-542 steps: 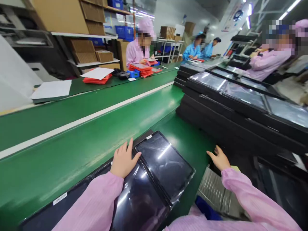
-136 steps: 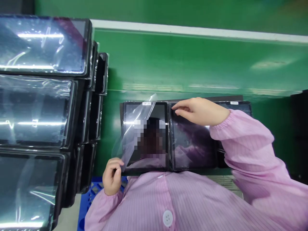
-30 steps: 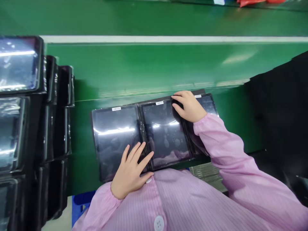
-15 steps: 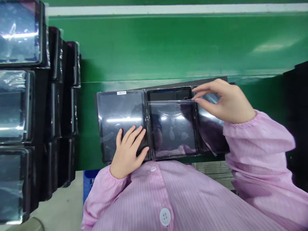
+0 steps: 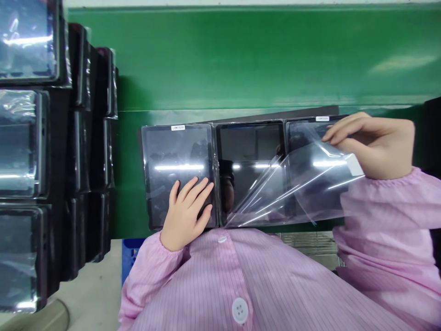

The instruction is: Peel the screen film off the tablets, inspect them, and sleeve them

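Observation:
Three dark tablets lie side by side in front of me. On the left tablet [image 5: 175, 156], which has a white label at its top edge, my left hand [image 5: 188, 214] rests flat with fingers spread. My right hand [image 5: 372, 142] pinches a clear protective film [image 5: 275, 197] over the right tablet [image 5: 299, 133]. The film is peeled off most of the middle tablet [image 5: 246, 142] and stretches in a slanting sheet from its lower left corner to my fingers. A white tab hangs at the film's edge below my right hand.
Stacks of dark tablets in clear wrap [image 5: 20, 142] stand along the left side. The green work surface [image 5: 241, 59] stretches behind the row. A dark flat board [image 5: 310, 112] shows under the tablets. Something black [image 5: 432, 124] stands at the right edge.
My right hand has moved right, drawing the film up off the middle tablet. The right tablet's label now shows. My left hand keeps its place on the left tablet.

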Tool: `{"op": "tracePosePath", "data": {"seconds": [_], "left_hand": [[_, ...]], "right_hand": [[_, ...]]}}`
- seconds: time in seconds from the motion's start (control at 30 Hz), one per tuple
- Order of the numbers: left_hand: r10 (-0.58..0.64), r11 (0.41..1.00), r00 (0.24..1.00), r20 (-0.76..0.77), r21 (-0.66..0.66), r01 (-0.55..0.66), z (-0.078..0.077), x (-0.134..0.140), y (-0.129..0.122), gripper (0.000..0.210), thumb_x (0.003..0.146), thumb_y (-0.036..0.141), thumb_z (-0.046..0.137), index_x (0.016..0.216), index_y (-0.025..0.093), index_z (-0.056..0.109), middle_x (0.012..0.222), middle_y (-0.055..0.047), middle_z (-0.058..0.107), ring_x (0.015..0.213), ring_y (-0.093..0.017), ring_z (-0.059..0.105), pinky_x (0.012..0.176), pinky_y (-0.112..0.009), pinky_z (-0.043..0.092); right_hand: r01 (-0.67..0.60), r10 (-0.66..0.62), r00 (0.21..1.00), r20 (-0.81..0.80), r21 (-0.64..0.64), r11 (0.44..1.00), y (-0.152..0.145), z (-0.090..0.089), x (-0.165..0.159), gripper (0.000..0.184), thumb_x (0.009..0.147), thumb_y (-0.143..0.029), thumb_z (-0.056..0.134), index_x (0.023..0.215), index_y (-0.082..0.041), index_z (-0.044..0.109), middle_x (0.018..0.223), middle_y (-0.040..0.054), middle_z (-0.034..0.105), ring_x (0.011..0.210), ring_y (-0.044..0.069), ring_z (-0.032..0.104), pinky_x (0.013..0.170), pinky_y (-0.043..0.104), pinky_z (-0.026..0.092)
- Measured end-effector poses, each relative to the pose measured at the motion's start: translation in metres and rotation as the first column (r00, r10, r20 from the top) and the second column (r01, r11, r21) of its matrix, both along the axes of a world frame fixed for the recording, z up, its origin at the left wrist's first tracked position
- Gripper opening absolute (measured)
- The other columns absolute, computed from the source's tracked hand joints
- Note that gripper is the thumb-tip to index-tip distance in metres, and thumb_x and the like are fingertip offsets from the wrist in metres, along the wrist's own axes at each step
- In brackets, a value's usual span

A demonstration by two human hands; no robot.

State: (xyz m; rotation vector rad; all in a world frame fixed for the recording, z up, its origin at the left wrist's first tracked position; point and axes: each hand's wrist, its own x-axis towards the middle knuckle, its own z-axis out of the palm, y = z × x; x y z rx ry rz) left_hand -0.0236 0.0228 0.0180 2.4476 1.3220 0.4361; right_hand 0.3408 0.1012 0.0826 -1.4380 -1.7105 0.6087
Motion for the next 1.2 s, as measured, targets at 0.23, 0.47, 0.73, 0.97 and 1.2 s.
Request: {"op": "tracePosePath", "data": {"seconds": [0.23, 0.47, 0.73, 0.97, 1.2], "left_hand": [[0.013, 1.000, 1.000, 0.006, 0.011, -0.013, -0.001, 0.000, 0.000, 0.044, 0.094, 0.024, 0.050, 0.137, 0.017, 0.052, 0.138, -0.011, 0.059, 0.135, -0.029, 0.045, 0.118, -0.050, 0.017], [0.025, 1.000, 1.000, -0.011, -0.008, -0.025, -0.002, 0.000, 0.000, 0.051, 0.094, 0.024, 0.050, 0.144, 0.023, 0.047, 0.140, -0.009, 0.058, 0.135, -0.030, 0.045, 0.119, -0.052, 0.018], [0.006, 1.000, 1.000, 0.016, -0.025, -0.005, 0.000, 0.000, -0.001, 0.053, 0.095, 0.030, 0.045, 0.146, 0.018, 0.043, 0.140, -0.013, 0.056, 0.136, -0.032, 0.044, 0.118, -0.054, 0.017], [-0.059, 0.998, 0.996, 0.060, 0.003, 0.059, -0.004, 0.001, -0.002, 0.071, 0.093, 0.054, 0.045, 0.151, 0.016, 0.034, 0.141, -0.019, 0.051, 0.135, -0.038, 0.044, 0.116, -0.057, 0.021], [0.043, 0.998, 0.998, -0.050, 0.039, -0.041, -0.005, 0.012, -0.004, 0.081, 0.088, 0.042, 0.062, 0.156, 0.019, 0.024, 0.139, -0.020, 0.052, 0.131, -0.039, 0.048, 0.115, -0.059, 0.026]], "right_hand": [[0.150, -0.155, 0.962, -0.223, -0.039, 0.988, 0.011, -0.027, 0.003, 0.015, 0.062, -0.022, 0.069, 0.051, -0.020, 0.060, 0.062, 0.0032, 0.064, 0.062, 0.016, 0.060, 0.061, 0.034, 0.044], [0.140, -0.152, 0.963, -0.223, -0.068, 0.988, 0.019, -0.032, 0.010, 0.018, 0.065, -0.022, 0.071, 0.053, -0.020, 0.058, 0.067, 0.0070, 0.067, 0.065, 0.018, 0.063, 0.066, 0.038, 0.050], [-0.074, 0.064, 0.996, -0.055, -0.204, 0.976, 0.028, 0.011, -0.007, 0.008, 0.072, -0.019, 0.075, 0.067, -0.019, 0.069, 0.075, 0.0046, 0.074, 0.074, 0.018, 0.069, 0.067, 0.034, 0.054], [-0.201, 0.246, 0.952, 0.184, -0.230, 0.952, 0.043, 0.020, -0.019, 0.013, 0.076, -0.002, 0.069, 0.081, -0.013, 0.074, 0.078, -0.0008, 0.073, 0.073, 0.010, 0.067, 0.074, 0.023, 0.056], [-0.352, 0.300, 0.930, -0.212, -0.284, 0.892, 0.060, 0.005, -0.028, 0.029, 0.078, 0.006, 0.068, 0.103, -0.008, 0.066, 0.066, -0.0078, 0.070, 0.056, 0.008, 0.067, 0.055, 0.016, 0.057]]}}
